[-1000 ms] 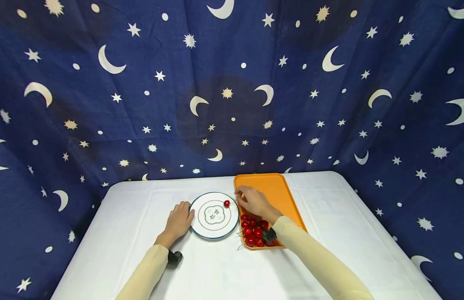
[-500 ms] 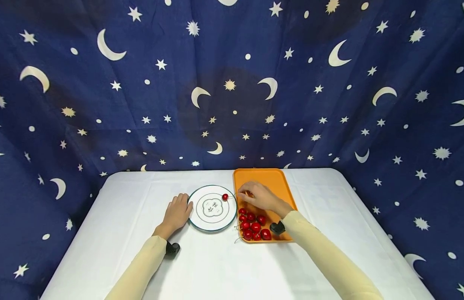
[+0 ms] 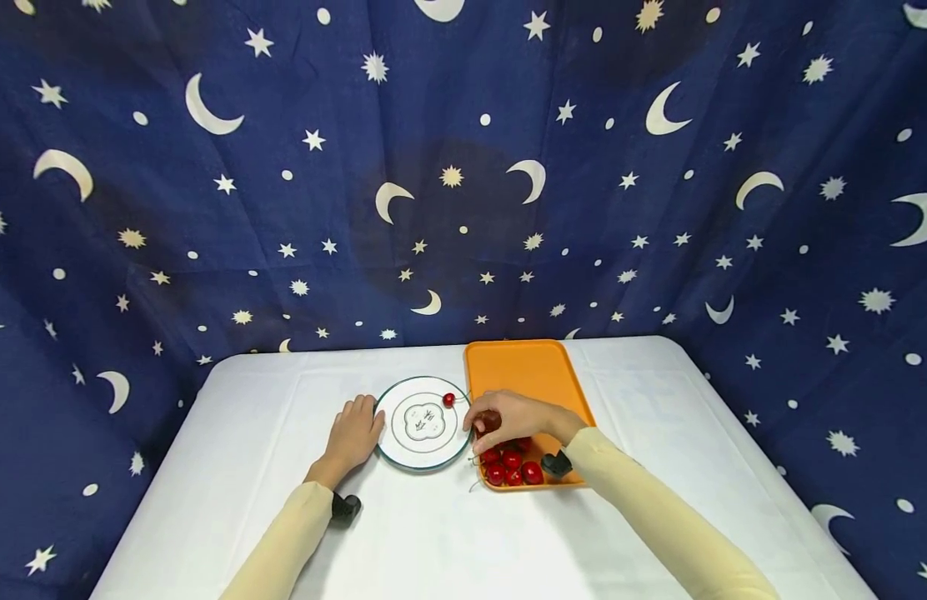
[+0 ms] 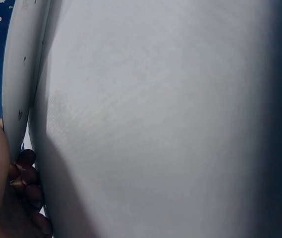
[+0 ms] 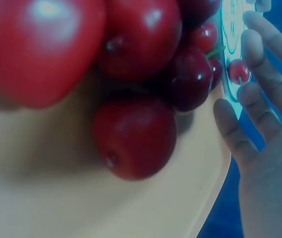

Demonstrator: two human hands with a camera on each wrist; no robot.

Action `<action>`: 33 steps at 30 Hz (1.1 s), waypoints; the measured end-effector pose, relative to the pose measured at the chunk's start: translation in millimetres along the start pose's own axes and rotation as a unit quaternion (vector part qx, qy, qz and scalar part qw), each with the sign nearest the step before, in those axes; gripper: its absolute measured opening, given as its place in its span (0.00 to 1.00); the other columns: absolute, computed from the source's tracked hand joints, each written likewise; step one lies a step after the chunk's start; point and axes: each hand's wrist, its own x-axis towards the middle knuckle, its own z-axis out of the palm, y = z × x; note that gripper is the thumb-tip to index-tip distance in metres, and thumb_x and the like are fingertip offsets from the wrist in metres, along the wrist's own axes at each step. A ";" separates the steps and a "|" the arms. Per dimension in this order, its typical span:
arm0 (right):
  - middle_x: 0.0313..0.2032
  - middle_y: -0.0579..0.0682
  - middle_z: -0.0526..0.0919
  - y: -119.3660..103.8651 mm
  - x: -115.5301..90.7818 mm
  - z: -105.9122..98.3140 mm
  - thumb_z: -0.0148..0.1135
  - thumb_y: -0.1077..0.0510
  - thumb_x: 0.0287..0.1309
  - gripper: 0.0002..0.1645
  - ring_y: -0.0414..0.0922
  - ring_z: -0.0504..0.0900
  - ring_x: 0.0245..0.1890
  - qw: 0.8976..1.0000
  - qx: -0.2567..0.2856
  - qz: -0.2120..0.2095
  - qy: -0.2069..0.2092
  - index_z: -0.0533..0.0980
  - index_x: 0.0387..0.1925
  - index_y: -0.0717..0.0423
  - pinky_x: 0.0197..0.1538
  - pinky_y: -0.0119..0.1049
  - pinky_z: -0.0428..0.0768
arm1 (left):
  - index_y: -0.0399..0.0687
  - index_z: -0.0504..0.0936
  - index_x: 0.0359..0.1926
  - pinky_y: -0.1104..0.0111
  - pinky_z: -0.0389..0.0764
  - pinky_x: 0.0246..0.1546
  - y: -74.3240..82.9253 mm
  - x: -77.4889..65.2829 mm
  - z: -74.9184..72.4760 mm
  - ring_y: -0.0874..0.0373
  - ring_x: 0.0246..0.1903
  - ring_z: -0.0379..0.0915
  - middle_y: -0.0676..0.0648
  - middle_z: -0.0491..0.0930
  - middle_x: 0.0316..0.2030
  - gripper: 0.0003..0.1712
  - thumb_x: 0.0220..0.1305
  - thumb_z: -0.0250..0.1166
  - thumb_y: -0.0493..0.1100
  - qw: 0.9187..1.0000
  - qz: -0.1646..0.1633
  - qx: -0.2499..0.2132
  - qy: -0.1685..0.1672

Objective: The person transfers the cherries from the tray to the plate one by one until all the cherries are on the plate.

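A white plate with a dark rim (image 3: 403, 447) lies on the white table. My left hand (image 3: 351, 435) grips its left edge, thumb over the rim; in the left wrist view, the fingertips (image 4: 30, 174) are curled beneath it. One red cherry with a stem (image 3: 448, 400) rests near the plate's upper right edge. Right of the plate, an orange tray (image 3: 519, 362) has several red cherries (image 3: 513, 460) bunched at its near left corner. My right hand (image 3: 514, 414) hovers over the bunch, fingers apart, partly covering it. In the right wrist view nothing shows between these fingers (image 5: 267, 116).
A blue cloth with moons and stars (image 3: 463, 208) hangs behind and beside the white table (image 3: 433, 542). Some cherry stems (image 3: 474, 485) stick out past the tray's left edge. Each wrist carries a small black device.
My right hand has moved nearer, from beside the stem of the plate's cherry to over the bunch, and its thumb and fingers have spread. My left hand stays at the plate.
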 end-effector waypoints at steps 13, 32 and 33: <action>0.33 0.44 0.83 -9.9 0.7 9.4 0.79 0.42 0.51 0.20 0.38 0.74 0.39 0.999 -0.019 -0.015 -0.038 0.85 0.44 0.44 0.48 0.29 0.70 | 0.35 0.73 0.57 0.52 0.73 0.48 -0.6 -1.8 0.9 0.45 0.47 0.70 0.39 0.75 0.46 0.20 0.78 0.49 0.47 1.000 0.000 0.003 0.006; 0.27 0.36 0.82 -11.6 -0.4 11.0 0.77 0.47 0.55 0.05 0.35 0.74 0.39 0.995 -0.077 -0.059 -0.035 0.87 0.32 0.39 0.50 0.28 0.69 | 0.36 0.74 0.56 0.53 0.72 0.46 0.3 -1.4 2.2 0.46 0.46 0.70 0.40 0.76 0.46 0.19 0.78 0.50 0.47 1.000 -0.002 -0.003 0.006; 0.27 0.36 0.82 -12.0 -0.4 10.7 0.77 0.47 0.55 0.05 0.36 0.74 0.39 0.994 -0.079 -0.062 -0.034 0.87 0.32 0.40 0.50 0.28 0.69 | 0.36 0.74 0.56 0.53 0.71 0.46 0.3 -1.0 2.1 0.45 0.46 0.70 0.39 0.76 0.47 0.19 0.78 0.50 0.47 1.000 -0.003 -0.004 0.006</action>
